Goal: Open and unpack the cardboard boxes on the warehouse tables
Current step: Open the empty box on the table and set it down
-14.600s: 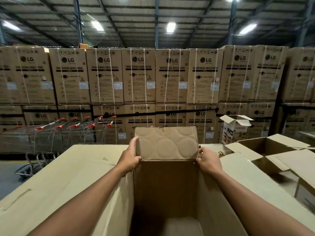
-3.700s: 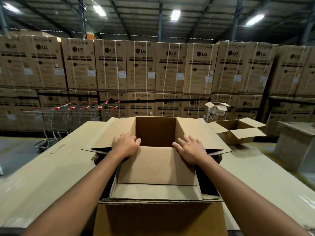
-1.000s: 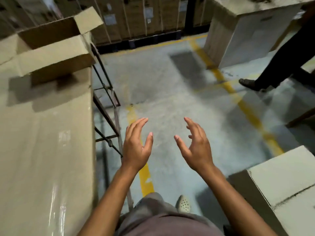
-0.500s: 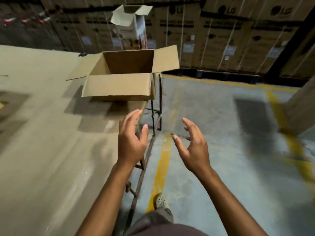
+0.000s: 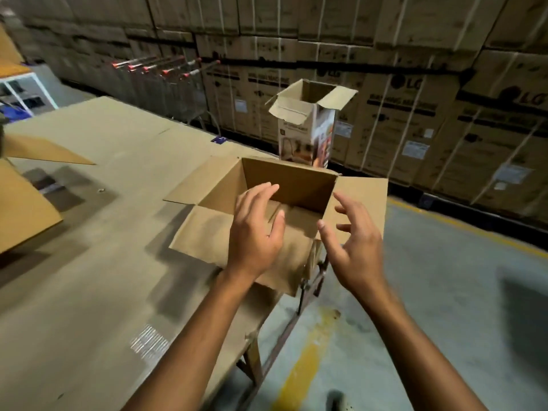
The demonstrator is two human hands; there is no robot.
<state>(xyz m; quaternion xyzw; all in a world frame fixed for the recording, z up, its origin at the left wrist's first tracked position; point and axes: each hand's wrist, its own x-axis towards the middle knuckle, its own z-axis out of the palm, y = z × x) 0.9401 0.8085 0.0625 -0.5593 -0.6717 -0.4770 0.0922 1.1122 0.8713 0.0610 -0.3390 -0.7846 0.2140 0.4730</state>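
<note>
Left hand [image 5: 255,229] and right hand [image 5: 353,244], both empty, reach over an open cardboard box [image 5: 287,179] at centre frame.
Both hands are spread wide with loose fingers and grip nothing. The box sits at the right edge of the counter [image 5: 89,262] with its four flaps folded outward. A taller printed box [image 5: 305,134] stands just behind it with its top flaps up. Stacked cartons [image 5: 415,120] fill the upper frame.

Single head view, wide-angle, tilted forward-down; close over open box [image 5: 284,179] at table [image 5: 89,292] corner.
</note>
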